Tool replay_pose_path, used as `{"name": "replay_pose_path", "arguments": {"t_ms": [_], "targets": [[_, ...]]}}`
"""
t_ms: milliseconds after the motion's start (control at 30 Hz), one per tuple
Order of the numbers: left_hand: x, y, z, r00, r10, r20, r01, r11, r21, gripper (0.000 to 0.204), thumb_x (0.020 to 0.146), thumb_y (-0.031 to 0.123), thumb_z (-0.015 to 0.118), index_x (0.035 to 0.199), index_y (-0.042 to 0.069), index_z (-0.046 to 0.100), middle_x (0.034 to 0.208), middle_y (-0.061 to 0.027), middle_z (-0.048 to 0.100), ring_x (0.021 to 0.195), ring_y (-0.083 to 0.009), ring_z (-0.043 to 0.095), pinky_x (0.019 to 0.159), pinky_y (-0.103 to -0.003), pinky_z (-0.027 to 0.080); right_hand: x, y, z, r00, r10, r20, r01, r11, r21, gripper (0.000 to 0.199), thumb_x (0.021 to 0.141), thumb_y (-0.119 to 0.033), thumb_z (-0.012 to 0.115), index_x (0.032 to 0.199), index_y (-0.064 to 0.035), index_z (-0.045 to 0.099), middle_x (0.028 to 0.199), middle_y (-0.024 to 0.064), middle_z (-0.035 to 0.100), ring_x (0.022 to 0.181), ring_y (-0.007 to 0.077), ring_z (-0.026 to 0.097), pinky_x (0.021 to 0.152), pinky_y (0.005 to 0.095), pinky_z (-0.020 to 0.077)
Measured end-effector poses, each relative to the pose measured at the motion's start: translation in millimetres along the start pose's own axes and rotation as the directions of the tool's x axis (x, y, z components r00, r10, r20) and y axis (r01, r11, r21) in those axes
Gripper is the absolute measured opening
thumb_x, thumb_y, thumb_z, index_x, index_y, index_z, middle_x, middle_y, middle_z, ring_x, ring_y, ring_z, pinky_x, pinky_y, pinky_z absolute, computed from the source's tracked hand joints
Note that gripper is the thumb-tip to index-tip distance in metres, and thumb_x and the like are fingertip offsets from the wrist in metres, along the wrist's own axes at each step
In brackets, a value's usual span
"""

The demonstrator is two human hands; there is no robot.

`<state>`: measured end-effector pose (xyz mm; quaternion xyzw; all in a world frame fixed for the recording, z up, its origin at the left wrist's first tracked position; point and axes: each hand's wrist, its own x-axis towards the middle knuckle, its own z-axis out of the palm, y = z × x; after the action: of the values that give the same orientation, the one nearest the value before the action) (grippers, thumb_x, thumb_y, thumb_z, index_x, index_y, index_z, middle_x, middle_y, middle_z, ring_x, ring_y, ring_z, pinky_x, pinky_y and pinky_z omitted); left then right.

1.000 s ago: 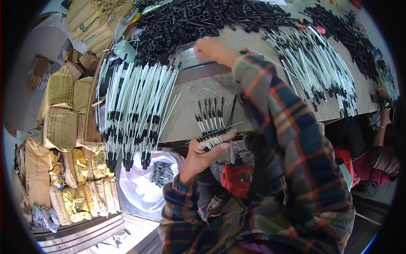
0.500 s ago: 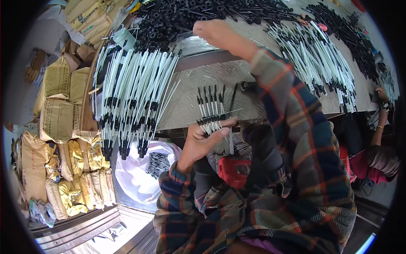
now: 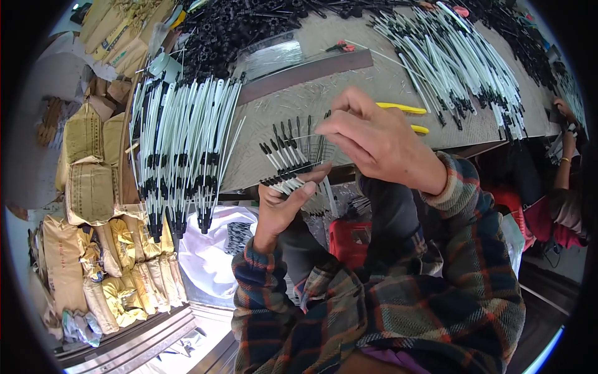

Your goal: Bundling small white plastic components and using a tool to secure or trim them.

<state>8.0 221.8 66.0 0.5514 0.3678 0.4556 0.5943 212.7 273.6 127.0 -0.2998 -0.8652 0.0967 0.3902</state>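
Where the table [image 3: 256, 124] ends nearest the worker, the left hand [image 3: 280, 202] retains a fan of black-and-white rods [image 3: 286, 153], with the thumb closed over their lower ends. Long axis of the rods: pointing away from the body, inclined to the left, black tips outermost. The right hand [image 3: 380, 140] is positioned to the right of the fan, its fingertips narrowed to a pinch on one end of a thin pale strand [image 3: 305, 135]. Critical relation: the strand lies crosswise to the rods, its free end directed left toward them. Of the two hands, the left is the nearer to the rods; the right stands just beside the upper part of the fan. Contact between strand and rods cannot be confirmed at this resolution. A yellow-handled tool [image 3: 403, 108] (partly concealed behind the right hand) rests on the table, and a brown strip [image 3: 305, 73] lies farther back.
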Motion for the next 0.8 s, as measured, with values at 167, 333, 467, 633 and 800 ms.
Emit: {"name": "replay_pose_path", "arguments": {"t_ms": [167,333,467,633,800], "targets": [[0,-3,-1,1.000,-0.001,-0.007,0.001,1.000,-0.010,0.023,0.083,0.005,0.057,0.102,-0.007,0.060,0.104,-0.0163,0.061,0.097,-0.0190,0.057,0.087,-0.032,0.043,-3,1,0,1.000,0.016,-0.007,-0.016,1.000,-0.014,0.024,0.073,0.003,0.058,0.094,-0.0081,0.058,0.080,0.0078,0.045,0.060,0.0204,0.051,0.050,0.0290,0.0398],[-2,-1,-2,0.999,-0.036,-0.037,0.035,0.999,-0.033,0.022,0.082,0.006,0.058,0.099,-0.008,0.061,0.104,-0.0195,0.060,0.097,-0.0218,0.058,0.088,-0.034,0.043,-4,1,0,0.999,0.025,-0.035,-0.023,0.999,0.047,0.037,0.067,0.008,0.056,0.099,-0.0109,0.061,0.078,0.0059,0.042,0.059,0.0179,0.049,0.051,0.0270,0.0396],[-1,-1,-1,1.000,-0.014,-0.025,0.014,0.999,-0.035,0.021,0.082,0.006,0.058,0.098,-0.008,0.061,0.104,-0.0200,0.060,0.097,-0.0223,0.058,0.087,-0.034,0.044,-3,1,0,1.000,0.026,-0.009,-0.025,0.998,0.060,0.040,0.067,0.009,0.055,0.102,-0.0113,0.060,0.077,0.0053,0.041,0.060,0.0167,0.047,0.051,0.0262,0.0392],[-1,-1,-1,1.000,-0.012,-0.011,0.012,0.999,-0.031,0.021,0.082,0.005,0.058,0.099,-0.007,0.061,0.104,-0.0189,0.061,0.097,-0.0219,0.058,0.087,-0.034,0.044,1,-1,-2,1.000,0.003,0.012,-0.002,1.000,-0.014,0.038,0.067,0.006,0.057,0.100,-0.0118,0.061,0.077,0.0050,0.042,0.058,0.0165,0.049,0.050,0.0266,0.0401],[0,1,0,1.000,0.007,-0.009,-0.007,1.000,-0.022,0.021,0.082,0.004,0.058,0.100,-0.006,0.061,0.104,-0.0159,0.061,0.095,-0.0183,0.058,0.086,-0.032,0.044,12,-3,-11,0.995,-0.065,0.080,0.074,0.990,-0.121,0.023,0.073,-0.006,0.062,0.095,-0.0117,0.061,0.072,0.0052,0.049,0.057,0.0185,0.054,0.047,0.0293,0.0403]]}}
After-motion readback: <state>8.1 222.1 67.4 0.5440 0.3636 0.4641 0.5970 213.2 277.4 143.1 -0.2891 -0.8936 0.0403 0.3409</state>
